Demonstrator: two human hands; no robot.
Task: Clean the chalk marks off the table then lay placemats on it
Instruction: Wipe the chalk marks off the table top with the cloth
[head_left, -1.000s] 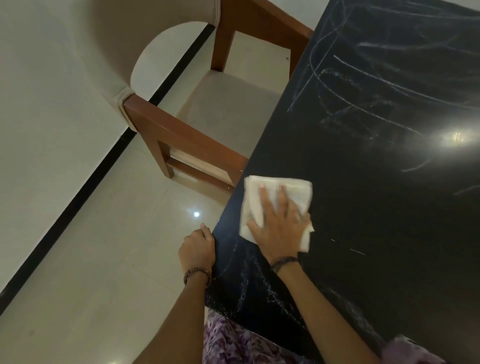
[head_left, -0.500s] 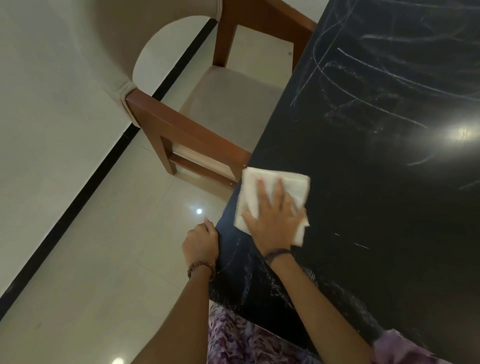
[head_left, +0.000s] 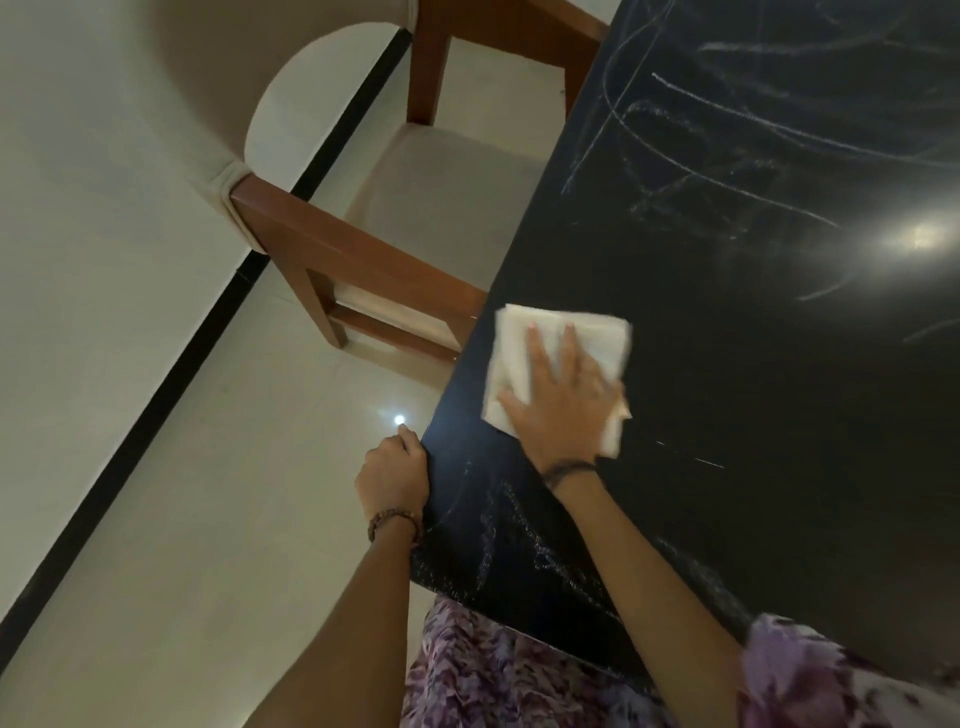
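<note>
The black table (head_left: 753, 415) fills the right side of the head view, with white chalk marks (head_left: 727, 135) scrawled across its far part and fainter ones (head_left: 519, 540) near its front corner. A folded white cloth (head_left: 597, 338) lies flat near the table's left edge. My right hand (head_left: 561, 405) presses on the cloth with straight, spread fingers. My left hand (head_left: 395, 473) grips the table's left edge, fingers curled over it. No placemats are in view.
A wooden chair (head_left: 363, 270) with a beige seat and back stands at the table's left side, close to the cloth. Pale tiled floor (head_left: 182, 467) with a black strip runs to the left. My patterned clothing touches the table's near edge.
My right hand has slid the cloth away from me along the table's left edge. My left hand keeps its hold on the edge.
</note>
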